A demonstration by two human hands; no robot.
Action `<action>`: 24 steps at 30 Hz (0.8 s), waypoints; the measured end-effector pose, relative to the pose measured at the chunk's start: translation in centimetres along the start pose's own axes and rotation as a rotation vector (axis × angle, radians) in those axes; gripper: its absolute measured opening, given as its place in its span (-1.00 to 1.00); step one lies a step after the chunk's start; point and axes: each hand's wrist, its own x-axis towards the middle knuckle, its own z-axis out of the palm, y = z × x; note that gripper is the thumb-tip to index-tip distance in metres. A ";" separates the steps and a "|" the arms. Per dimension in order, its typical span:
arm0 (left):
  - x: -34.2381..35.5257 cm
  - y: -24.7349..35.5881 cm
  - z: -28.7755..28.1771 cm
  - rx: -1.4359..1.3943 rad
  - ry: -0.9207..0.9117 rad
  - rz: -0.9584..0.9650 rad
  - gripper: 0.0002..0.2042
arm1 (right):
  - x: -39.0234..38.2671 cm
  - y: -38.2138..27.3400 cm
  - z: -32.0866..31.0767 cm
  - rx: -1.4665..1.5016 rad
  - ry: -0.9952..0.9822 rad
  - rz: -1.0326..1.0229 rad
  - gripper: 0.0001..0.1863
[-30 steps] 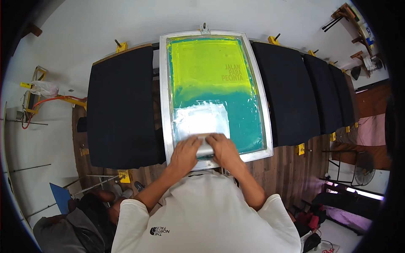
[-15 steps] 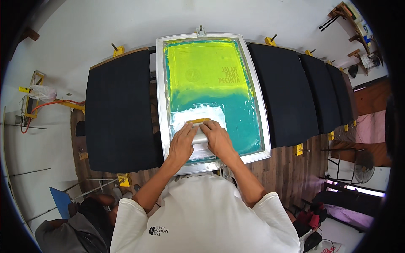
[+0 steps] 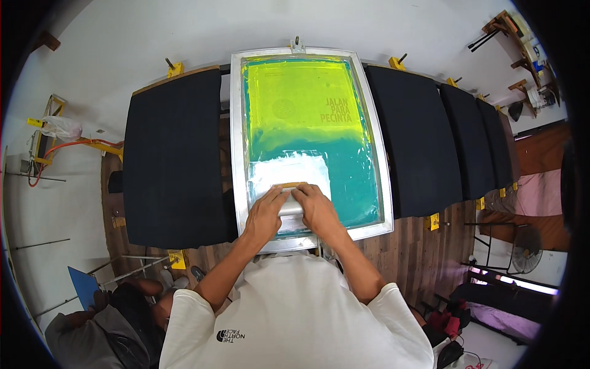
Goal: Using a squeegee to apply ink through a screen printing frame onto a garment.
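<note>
A metal-framed printing screen (image 3: 387, 184) lies in front of me, yellow-green with a faint printed design on its far half and teal (image 3: 353, 184) on its near half. White ink (image 3: 276, 166) lies in a patch at the near left. On that patch, my left hand (image 3: 265, 216) and my right hand (image 3: 316, 214) are both closed on a squeegee (image 3: 292, 208) with a silver body and a thin yellow strip (image 3: 290, 184) along its far edge, fingers over its top and the hands side by side. The squeegee's underside is hidden.
Black-covered platens (image 3: 172, 160) flank the screen, several more (image 3: 412, 141) to the right, on yellow brackets (image 3: 433, 221). An orange hose (image 3: 52, 157) runs at the left. Another person (image 3: 110, 326) is at lower left. A fan (image 3: 527, 249) stands at the right; wall shelves (image 3: 504, 34) hang above.
From one second to half a second ago both hands pushed the squeegee away from me across the white ink; since then it sits slightly lower in the picture, along with a small shift of the view.
</note>
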 end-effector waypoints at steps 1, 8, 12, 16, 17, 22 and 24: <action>-0.1 0.3 -0.3 -0.040 -0.035 -0.042 -0.39 | -0.2 -0.2 0.0 0.001 -0.003 0.001 -0.60; -0.8 -0.1 1.2 0.018 0.064 0.033 -0.38 | -1.1 0.0 1.5 -0.079 0.107 -0.013 -0.56; -1.1 0.6 0.5 -0.001 0.001 -0.006 -0.36 | -0.9 -0.7 -0.2 -0.033 -0.034 0.047 -0.39; -1.1 0.8 0.3 0.005 0.069 0.028 -0.37 | -1.2 -0.8 0.5 -0.123 0.082 -0.012 -0.56; -1.3 0.6 0.6 0.006 0.069 0.029 -0.37 | -1.4 -0.8 1.3 -0.108 0.091 -0.005 -0.57; -1.9 1.1 0.3 0.003 -0.030 -0.026 -0.38 | -2.0 -0.6 0.6 -0.082 0.036 -0.002 -0.58; -2.0 1.1 0.4 0.046 0.000 0.006 -0.37 | -1.8 -1.1 -0.3 -0.124 -0.013 0.012 -0.57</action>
